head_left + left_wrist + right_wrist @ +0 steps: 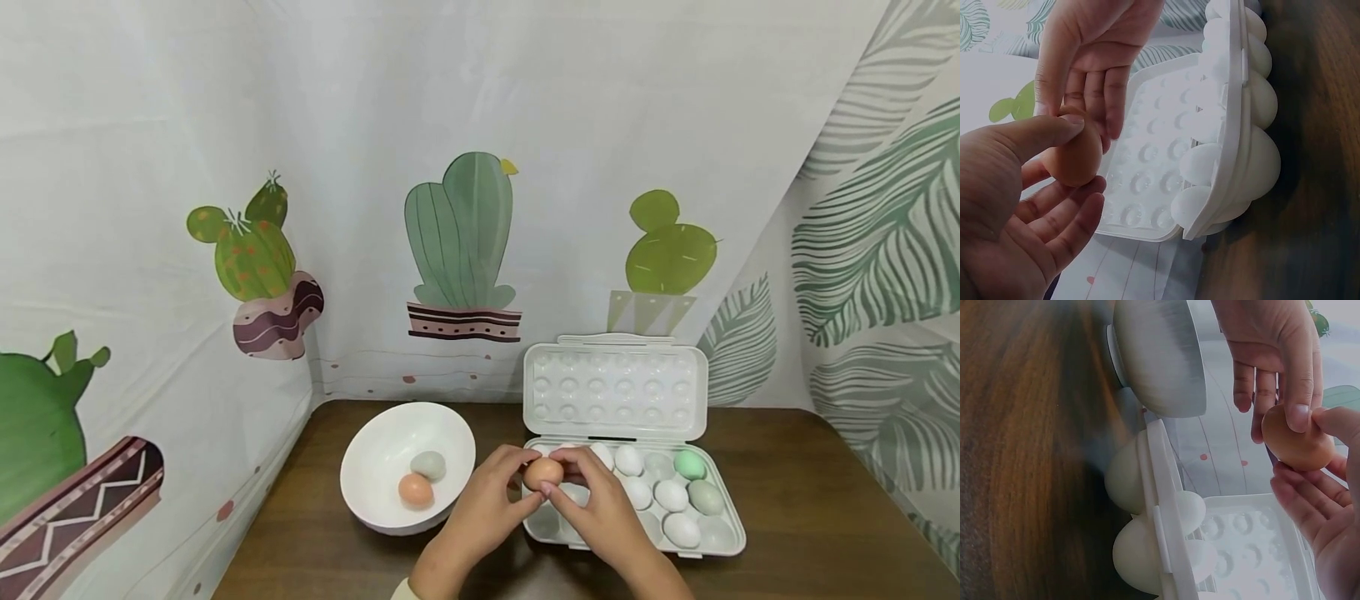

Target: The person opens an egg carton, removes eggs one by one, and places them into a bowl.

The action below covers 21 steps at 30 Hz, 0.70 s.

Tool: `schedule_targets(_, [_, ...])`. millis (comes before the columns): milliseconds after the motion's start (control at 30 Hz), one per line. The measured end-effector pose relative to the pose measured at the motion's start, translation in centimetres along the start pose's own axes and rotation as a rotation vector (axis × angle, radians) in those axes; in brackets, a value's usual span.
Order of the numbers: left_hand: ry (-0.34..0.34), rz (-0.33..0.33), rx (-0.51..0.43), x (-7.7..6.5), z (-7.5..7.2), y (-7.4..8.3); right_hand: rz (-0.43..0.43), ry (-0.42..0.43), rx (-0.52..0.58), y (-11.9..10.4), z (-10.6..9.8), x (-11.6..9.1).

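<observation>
A brown egg (543, 473) is held between both hands, above the left part of an opened egg carton (738, 533). My left hand (483, 504) pinches it from the left, its thumb lying across the shell and fingers beneath in the left wrist view. From the other side my right hand (600, 504) grips the same egg with thumb and fingers. Several white eggs (682, 530), a bright green egg (690, 465) and a grey-green egg (706, 497) sit in the carton's cups. The hands hide some of the left cups.
Left of the hands stands a white bowl (367, 492) containing an orange-brown egg (416, 491) and a pale grey egg (428, 465). The carton's dimpled lid (615, 387) stands raised at the back, near the cactus-print cloth (360, 250). Everything rests on a dark wooden table (810, 500).
</observation>
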<state>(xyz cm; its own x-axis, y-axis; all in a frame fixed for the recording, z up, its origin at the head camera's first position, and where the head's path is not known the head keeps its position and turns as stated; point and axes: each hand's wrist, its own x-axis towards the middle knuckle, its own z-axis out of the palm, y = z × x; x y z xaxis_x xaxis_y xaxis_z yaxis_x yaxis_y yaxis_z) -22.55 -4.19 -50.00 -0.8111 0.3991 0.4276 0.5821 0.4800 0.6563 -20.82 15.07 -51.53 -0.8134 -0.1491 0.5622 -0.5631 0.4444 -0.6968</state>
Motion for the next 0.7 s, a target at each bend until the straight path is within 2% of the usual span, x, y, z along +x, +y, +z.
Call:
schedule_targets(300, [-0.005,-0.012,0.014,-0.05,0.0,-0.08,-0.002,0.001,-0.07,-0.04,-0.12,-0.1])
schedule_targets(533, [0.029,0.01,0.069,0.09,-0.22,-0.28,-0.038,-0.028,-0.115,0.16,-0.3,0.14])
schedule_targets(700, [0.05,-0.033,0.071,0.17,-0.89,-0.47,-0.035,-0.042,-0.146,0.51,-0.78,0.18])
